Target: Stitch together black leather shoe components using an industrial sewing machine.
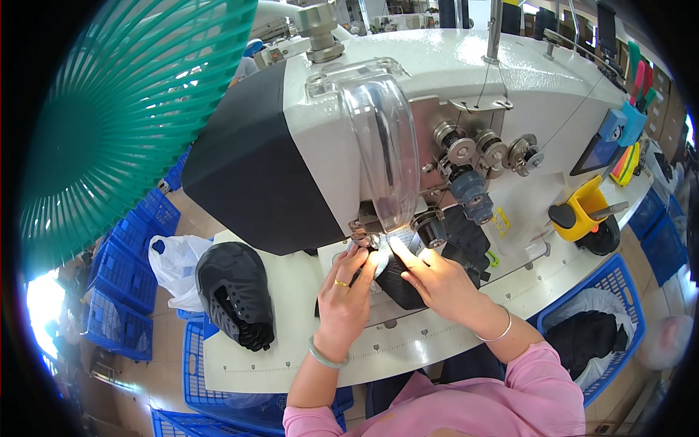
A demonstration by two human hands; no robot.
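Note:
Both hands are at the needle area of a large white sewing machine (451,62). A black shoe upper (404,288) with a pale grey-blue part lies under the needle, where a small lamp lights it. My left hand (346,293), with a gold ring and a bracelet on the wrist, has its fingers closed on the upper's left edge. From the other side my right hand (444,285) grips the upper, its index finger stretched toward the needle. The fingertips partly hide the stitching spot. A black sneaker (234,295) rests on the table left of my hands.
A clear guard (382,146) and thread tension knobs (473,193) hang above my hands. A green fan (124,109) fills the upper left. Yellow holder (582,210) stands at right. Blue baskets flank the table (291,364); one basket (619,280) holds black pieces.

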